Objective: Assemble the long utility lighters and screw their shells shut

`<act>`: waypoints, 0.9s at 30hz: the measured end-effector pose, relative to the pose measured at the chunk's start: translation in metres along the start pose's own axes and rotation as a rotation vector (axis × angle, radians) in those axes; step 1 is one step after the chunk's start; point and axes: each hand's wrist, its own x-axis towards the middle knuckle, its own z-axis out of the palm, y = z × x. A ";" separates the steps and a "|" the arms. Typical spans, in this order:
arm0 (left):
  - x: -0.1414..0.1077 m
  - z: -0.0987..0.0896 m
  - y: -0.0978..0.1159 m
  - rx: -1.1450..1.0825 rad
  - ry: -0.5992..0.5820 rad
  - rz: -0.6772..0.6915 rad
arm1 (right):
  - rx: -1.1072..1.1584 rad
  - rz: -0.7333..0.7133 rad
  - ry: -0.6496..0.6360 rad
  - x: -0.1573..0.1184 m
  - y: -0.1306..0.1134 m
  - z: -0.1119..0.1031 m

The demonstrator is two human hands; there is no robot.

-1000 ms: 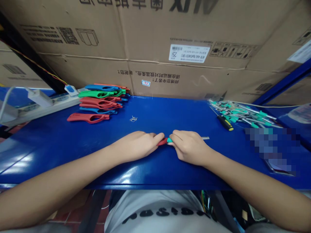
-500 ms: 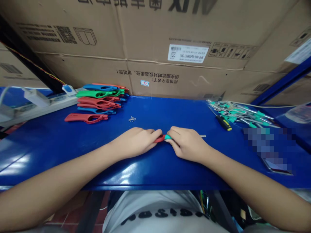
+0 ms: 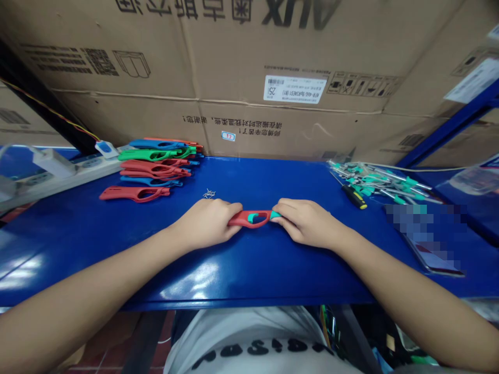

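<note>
A red long-nosed lighter point(image 3: 260, 224) is held level between my two hands above the table. My left hand point(image 3: 209, 222) is closed around the handle end at the left. The green trigger shows inside the finger opening. My right hand point(image 3: 310, 222) pinches the green collar point(image 3: 275, 214) where the nozzle joins the red body; the hand hides the metal tube. Beyond my left hand lies a small pile of screws point(image 3: 209, 194).
Red, blue and green lighter bodies point(image 3: 134, 194) are stacked at the left by a white power strip point(image 3: 88, 169). Nozzle assemblies point(image 3: 384, 181), a black-and-yellow screwdriver point(image 3: 354, 197) and a phone point(image 3: 436, 254) lie at the right. Cardboard point(image 3: 234, 93) stands behind.
My left hand has moved left along the lighter, so its finger opening and green trigger now show between my hands. My right hand remains at the green collar.
</note>
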 end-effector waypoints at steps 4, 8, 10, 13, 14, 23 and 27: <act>-0.002 0.000 0.004 0.018 0.004 -0.010 | -0.040 0.005 -0.018 -0.001 -0.004 -0.003; 0.001 -0.001 0.003 -0.047 0.002 -0.017 | -0.021 0.078 -0.069 0.001 -0.006 -0.007; 0.003 0.001 0.000 -0.108 0.025 0.001 | -0.001 0.128 -0.088 0.003 -0.005 -0.009; 0.007 0.005 -0.007 -0.174 0.069 0.034 | 0.008 0.191 -0.082 0.004 0.002 -0.013; 0.007 0.007 -0.009 -0.186 0.081 0.038 | 0.000 0.215 -0.076 0.003 0.005 -0.014; 0.006 0.011 -0.012 -0.169 0.118 0.056 | -0.073 0.417 -0.106 -0.009 0.048 -0.028; 0.005 0.012 -0.011 -0.188 0.125 0.072 | -0.330 0.763 -0.132 -0.023 0.075 -0.036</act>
